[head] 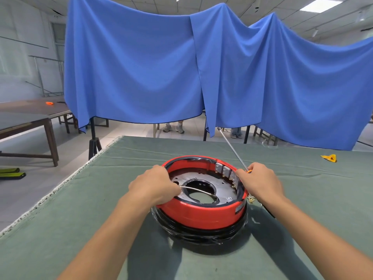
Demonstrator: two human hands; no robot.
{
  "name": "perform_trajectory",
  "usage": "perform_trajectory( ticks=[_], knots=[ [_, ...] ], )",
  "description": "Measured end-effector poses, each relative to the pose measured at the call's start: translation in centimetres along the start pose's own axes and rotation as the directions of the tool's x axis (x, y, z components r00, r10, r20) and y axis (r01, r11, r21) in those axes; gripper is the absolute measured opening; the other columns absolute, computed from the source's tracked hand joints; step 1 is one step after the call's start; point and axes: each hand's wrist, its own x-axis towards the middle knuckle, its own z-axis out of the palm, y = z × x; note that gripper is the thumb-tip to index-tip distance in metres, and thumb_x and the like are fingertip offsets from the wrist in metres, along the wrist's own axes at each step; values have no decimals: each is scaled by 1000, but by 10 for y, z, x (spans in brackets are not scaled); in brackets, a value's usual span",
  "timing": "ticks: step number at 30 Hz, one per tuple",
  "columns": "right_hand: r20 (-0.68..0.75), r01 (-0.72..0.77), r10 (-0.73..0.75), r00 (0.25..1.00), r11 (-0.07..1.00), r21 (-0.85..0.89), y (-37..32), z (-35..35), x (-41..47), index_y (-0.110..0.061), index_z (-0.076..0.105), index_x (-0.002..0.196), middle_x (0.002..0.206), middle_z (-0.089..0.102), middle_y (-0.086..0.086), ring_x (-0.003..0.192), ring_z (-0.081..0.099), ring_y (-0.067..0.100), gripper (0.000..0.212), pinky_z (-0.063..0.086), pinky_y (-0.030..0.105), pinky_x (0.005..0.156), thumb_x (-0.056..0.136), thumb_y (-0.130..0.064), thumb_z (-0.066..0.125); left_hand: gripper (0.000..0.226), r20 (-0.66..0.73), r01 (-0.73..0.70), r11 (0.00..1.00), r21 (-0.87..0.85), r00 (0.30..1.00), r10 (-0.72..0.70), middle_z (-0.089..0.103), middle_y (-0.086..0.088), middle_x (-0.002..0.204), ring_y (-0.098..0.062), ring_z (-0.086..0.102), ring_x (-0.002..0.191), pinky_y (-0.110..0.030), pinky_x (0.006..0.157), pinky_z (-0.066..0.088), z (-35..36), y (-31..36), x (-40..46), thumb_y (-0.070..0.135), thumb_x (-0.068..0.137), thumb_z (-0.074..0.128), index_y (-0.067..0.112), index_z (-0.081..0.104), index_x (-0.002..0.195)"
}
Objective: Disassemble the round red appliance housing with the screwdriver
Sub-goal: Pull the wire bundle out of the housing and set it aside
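Blue drapery hangs across the background behind a table (60, 229) covered in green cloth, on which the work is set. Left hand (154, 185): fingers curled over the near-left rim of the red housing (201, 216), apparently steadying it; a thin white wire (198, 189) runs from under this hand across the central opening, though whether the fingers pinch it cannot be told. Right hand (259, 181): closed around the orange handle of the screwdriver (232, 149), whose long metal shaft points up and away from the housing rather than at any fastener, so the tool appears parked in the grip while the fingers bear on the right rim. With both hands on opposite sides of the rim, the step in hand is judged to be separating or turning the shell, not driving a screw. The housing sits near the middle of the table, open side up, on a black base wrapped in clear film; a dark inner plate (224, 190) with grey terminal blocks (226, 170) shows inside. Small brass-coloured fittings (251, 199) lie just beside the housing on the right, probably kept close for reassembly. A yellow object (330, 158) rests well apart at far right.
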Motion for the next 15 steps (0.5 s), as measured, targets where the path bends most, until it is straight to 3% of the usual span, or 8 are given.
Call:
perform_trajectory(
  ticks=[3, 6, 8, 11, 15],
  knots=[
    [-53, 12, -14, 998, 1000, -28, -3, -6, -3, -16, 54, 76, 70, 61, 2, 67, 53, 27, 26, 29, 30, 52, 85, -38, 46, 19, -32, -24, 998, -50, 999, 22, 60, -3, 75, -31, 65, 89, -31, 66, 47, -1, -7, 6, 28, 69, 58, 15, 54, 82],
    [-103, 83, -85, 991, 996, -27, -4, -14, -3, -14, 53, 80, 74, 56, 3, 71, 49, 31, 23, 29, 34, 56, 91, -31, 43, 24, -59, -120, 979, -167, 992, 111, 67, -3, 100, -25, 62, 101, -38, 91, 48, -3, -21, 19, 12, 76, 59, 13, 61, 99],
    [-106, 157, -156, 982, 988, 6, -4, -18, -4, -15, 55, 91, 83, 55, 3, 77, 48, 30, 20, 32, 35, 63, 96, -29, 42, 35, -15, -236, 943, -234, 971, 239, 65, -1, 113, -19, 58, 111, -33, 100, 43, -4, -26, 21, -3, 80, 52, 12, 60, 110],
    [-81, 249, -242, 967, 965, 82, -5, -17, -9, -15, 52, 91, 86, 57, 3, 80, 49, 30, 21, 33, 35, 66, 100, -33, 44, 53, 87, -355, 900, -253, 918, 387, 60, -3, 124, -7, 56, 107, -4, 86, 40, -11, -28, 17, -19, 80, 38, 3, 55, 125],
    [76, 305, -314, 947, 947, 105, -9, -12, -19, -19, 47, 88, 85, 60, 2, 86, 56, 31, 22, 41, 37, 70, 100, -38, 44, 54, 128, -437, 856, -276, 866, 483, 65, -1, 116, -4, 60, 102, -3, 82, 42, -12, -22, 8, -23, 81, 39, 5, 60, 122]
  ],
)
